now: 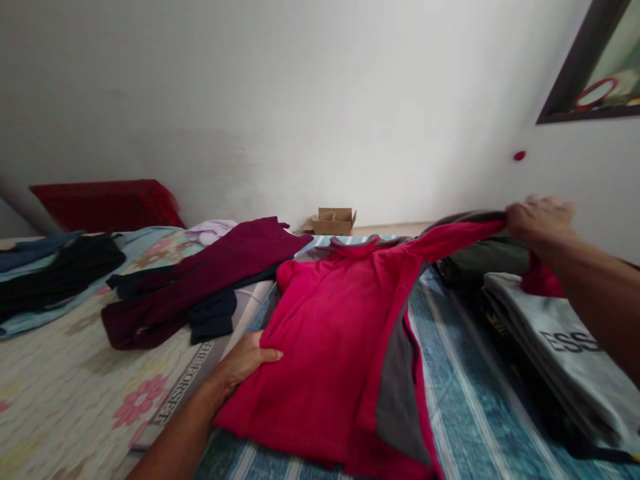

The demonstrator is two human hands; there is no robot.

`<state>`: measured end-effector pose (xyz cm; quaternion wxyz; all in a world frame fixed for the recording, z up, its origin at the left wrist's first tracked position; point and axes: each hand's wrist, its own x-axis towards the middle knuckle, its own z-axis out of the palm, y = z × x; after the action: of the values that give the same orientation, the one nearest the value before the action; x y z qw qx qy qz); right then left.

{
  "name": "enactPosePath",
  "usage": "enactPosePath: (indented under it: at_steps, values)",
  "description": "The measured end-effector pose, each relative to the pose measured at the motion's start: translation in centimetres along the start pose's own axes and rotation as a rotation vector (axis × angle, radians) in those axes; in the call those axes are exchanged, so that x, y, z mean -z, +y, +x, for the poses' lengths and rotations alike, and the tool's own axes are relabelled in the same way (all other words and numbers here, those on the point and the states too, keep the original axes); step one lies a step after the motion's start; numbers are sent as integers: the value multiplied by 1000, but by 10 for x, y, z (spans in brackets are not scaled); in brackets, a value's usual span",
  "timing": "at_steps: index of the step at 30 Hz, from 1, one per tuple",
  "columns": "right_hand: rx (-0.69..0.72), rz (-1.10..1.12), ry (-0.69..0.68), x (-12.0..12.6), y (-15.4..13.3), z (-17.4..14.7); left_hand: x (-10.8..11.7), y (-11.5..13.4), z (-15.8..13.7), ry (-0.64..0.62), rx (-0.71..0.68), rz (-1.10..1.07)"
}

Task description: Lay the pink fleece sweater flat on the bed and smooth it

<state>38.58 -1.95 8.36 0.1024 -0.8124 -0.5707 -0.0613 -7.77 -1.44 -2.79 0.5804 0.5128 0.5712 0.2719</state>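
A bright pink long-sleeved top (335,333) with grey side panels lies spread on a blue striped bedsheet (460,400), its collar toward the wall. My left hand (253,360) grips its left edge, thumb on top and the other fingers hidden beneath the cloth. Off to the right, my right hand (540,217) is closed around one sleeve and holds it raised and stretched out from the shoulder. The end of that sleeve hangs below my right wrist, over a folded grey garment with dark lettering.
Folded clothes, with a grey garment (560,320) on top and a dark green one (485,260) behind, are stacked at right. Maroon (210,280) and black (60,273) clothes lie on the flowered cover (100,387) at left. A small cardboard box (334,222) stands by the wall.
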Motion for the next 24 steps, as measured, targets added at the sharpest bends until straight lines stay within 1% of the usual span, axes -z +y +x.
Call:
enactPosePath:
  at_steps: [2, 4, 7, 9, 11, 13, 15, 17, 18, 19, 21, 23, 24]
  values:
    - [24, -28, -26, -3, -5, -2, 0, -4, 2, 11, 8, -4]
    - [53, -51, -76, -11, -16, -7, 1, -7, 6, 21, 3, 6]
    - [106, -53, -146, -33, -46, -26, 2, -10, 9, 34, -12, 36]
    - [213, -26, -218, -51, -74, -49, 2, -11, 9, 35, -18, 43]
    - [371, -11, -328, -70, -100, -75, 0, -11, 6, 16, -23, 25]
    - [513, -25, -380, -87, -114, -101, -1, -11, 0, -37, -32, -21]
    - [571, -63, -390, -102, -110, -118, 0, -9, -8, -118, -26, -84]
    - [556, -100, -413, -115, -90, -125, 3, -9, -11, -170, -8, -139]
    - [540, -109, -405, -122, -76, -126, 6, -9, -9, -160, 2, -152]
    - [522, -107, -393, -128, -62, -125, 9, -10, -6, -119, 6, -147]
    - [482, -60, -362, -138, -36, -123, 17, -10, 7, 38, -1, -64]
    - [441, -18, -354, -146, -19, -123, 23, -8, 25, 221, -15, 130]
    - [422, -11, -358, -148, -16, -124, 26, -6, 35, 291, -18, 239]
